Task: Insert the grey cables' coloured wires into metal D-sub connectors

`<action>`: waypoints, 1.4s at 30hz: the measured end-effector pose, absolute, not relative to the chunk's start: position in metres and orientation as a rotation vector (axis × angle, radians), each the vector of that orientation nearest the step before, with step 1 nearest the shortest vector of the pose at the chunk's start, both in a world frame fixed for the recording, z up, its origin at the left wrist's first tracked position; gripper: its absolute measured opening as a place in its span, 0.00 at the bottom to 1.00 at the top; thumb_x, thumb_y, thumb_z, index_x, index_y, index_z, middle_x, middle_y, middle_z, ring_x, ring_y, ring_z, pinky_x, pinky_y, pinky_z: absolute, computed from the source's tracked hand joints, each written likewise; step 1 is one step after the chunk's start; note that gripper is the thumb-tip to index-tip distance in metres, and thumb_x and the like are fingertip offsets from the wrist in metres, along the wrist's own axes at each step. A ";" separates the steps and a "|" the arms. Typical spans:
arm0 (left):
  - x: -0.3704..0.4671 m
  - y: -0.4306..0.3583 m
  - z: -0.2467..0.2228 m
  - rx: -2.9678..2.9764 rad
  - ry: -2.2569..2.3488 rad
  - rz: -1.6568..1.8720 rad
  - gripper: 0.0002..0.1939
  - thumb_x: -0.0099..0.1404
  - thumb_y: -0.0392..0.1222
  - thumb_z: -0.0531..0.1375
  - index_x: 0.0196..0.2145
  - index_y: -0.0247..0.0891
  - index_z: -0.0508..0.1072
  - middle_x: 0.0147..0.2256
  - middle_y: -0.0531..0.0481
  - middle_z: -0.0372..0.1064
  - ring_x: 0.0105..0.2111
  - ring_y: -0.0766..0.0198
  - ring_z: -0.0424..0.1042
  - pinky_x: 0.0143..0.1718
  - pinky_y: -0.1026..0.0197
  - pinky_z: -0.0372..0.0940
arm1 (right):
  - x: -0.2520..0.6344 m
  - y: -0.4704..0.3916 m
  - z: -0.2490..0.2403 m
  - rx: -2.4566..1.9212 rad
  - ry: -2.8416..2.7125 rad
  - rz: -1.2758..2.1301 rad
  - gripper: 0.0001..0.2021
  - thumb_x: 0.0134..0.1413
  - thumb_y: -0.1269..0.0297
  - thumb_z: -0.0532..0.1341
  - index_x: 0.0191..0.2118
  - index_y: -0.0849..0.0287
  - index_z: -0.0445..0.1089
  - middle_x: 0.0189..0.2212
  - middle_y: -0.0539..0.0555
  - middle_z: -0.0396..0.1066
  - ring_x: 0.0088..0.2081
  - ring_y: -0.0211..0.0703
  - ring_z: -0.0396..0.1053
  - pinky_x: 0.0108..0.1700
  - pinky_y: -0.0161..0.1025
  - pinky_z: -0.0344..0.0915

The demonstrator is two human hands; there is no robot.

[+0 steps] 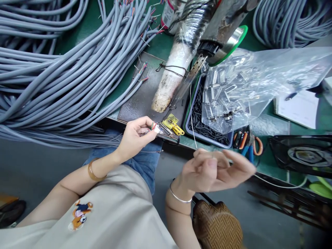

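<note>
My left hand [138,136] pinches thin coloured wires [154,125] at the front edge of a dark metal plate. Beside its fingertips lies a multi-pin connector [166,129], next to a yellow clamp [176,128]. My right hand [216,169], slightly blurred, is raised in front of the bench edge with thumb and fingers together on a thin solder wire [192,119]. The wire runs up past a soldering iron [190,76] towards a green-rimmed spool [234,45].
Grey cables [64,79] are heaped at the left. A blue tray [231,140] of small black parts stands right of the plate [145,100], partly under a plastic bag [233,90] of connectors. Orange-handled pliers [257,146] and a black fan [302,155] lie further right.
</note>
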State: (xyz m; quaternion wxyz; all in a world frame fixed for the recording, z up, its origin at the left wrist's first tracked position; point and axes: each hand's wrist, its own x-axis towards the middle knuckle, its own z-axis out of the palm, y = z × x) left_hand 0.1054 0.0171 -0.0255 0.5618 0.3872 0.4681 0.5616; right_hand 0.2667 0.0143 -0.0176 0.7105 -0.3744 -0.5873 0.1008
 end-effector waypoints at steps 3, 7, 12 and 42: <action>0.103 0.014 -0.027 0.861 1.084 1.295 0.11 0.58 0.41 0.68 0.28 0.37 0.68 0.17 0.59 0.58 0.14 0.76 0.55 0.14 0.71 0.50 | 0.266 0.008 -0.017 -0.978 -1.355 0.314 0.14 0.63 0.72 0.63 0.53 0.52 0.71 0.28 0.44 0.77 0.19 0.33 0.71 0.17 0.29 0.63; 0.103 0.011 -0.028 0.854 1.088 1.300 0.13 0.57 0.43 0.70 0.28 0.36 0.69 0.18 0.58 0.60 0.15 0.76 0.57 0.15 0.71 0.53 | 0.265 0.003 -0.028 -1.076 -1.634 0.138 0.11 0.59 0.75 0.66 0.45 0.54 0.72 0.37 0.49 0.81 0.35 0.42 0.82 0.37 0.38 0.80; 0.106 0.012 -0.029 0.900 1.112 1.352 0.11 0.58 0.43 0.69 0.28 0.36 0.71 0.22 0.56 0.64 0.16 0.76 0.58 0.16 0.70 0.54 | 0.261 0.009 -0.037 -1.049 -1.877 0.005 0.10 0.57 0.75 0.68 0.41 0.54 0.71 0.42 0.52 0.82 0.41 0.41 0.81 0.44 0.37 0.79; 0.116 0.028 -0.037 1.349 1.367 1.576 0.05 0.60 0.32 0.60 0.27 0.37 0.70 0.24 0.55 0.68 0.24 0.71 0.66 0.25 0.69 0.61 | 0.254 0.029 -0.048 -1.011 -1.643 0.360 0.07 0.58 0.76 0.66 0.37 0.55 0.72 0.42 0.51 0.81 0.43 0.43 0.81 0.46 0.43 0.79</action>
